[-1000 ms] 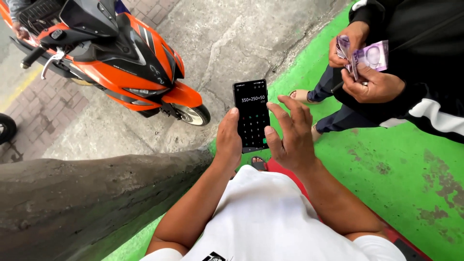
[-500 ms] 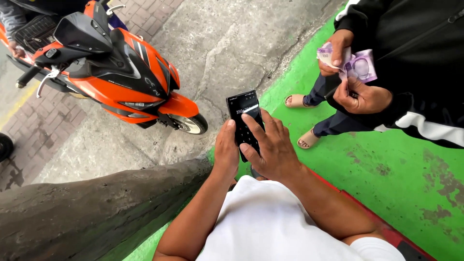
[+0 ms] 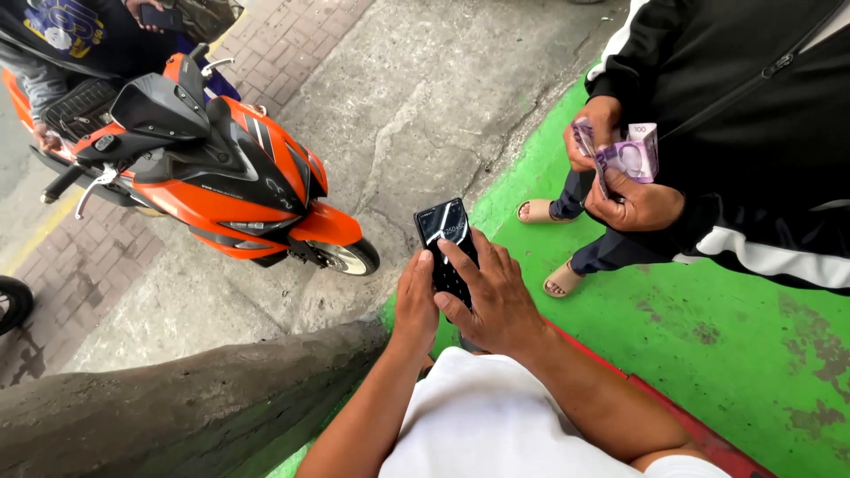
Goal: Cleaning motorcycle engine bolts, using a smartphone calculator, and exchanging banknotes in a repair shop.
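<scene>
While I look down past my white shirt (image 3: 496,416), my left hand (image 3: 416,296) grips the lower left edge of a black smartphone (image 3: 447,241), its fingers curled behind the case and the thumb lying along the side. My right hand (image 3: 491,296) covers the lower part of the phone from the right, fingers (image 3: 456,257) spread loosely, with the forefinger tip laid on the lit screen. The phone stands tilted away from me, just above my hands, over the edge where the green painted floor (image 3: 708,336) meets the grey concrete pavement (image 3: 425,97). Near and to the left runs a rough grey ledge (image 3: 177,398). A red strip (image 3: 691,425) borders the green floor by my right forearm.

Farther right, another person in a black jacket (image 3: 753,115) with a white stripe holds purple banknotes (image 3: 624,155) in both hands, with sandalled feet (image 3: 549,243) on the green floor. Farther left, an orange and black scooter (image 3: 212,168) stands on the pavement, its front wheel pointing toward the phone. A further person sits behind its handlebars at the far left, holding a dark phone.
</scene>
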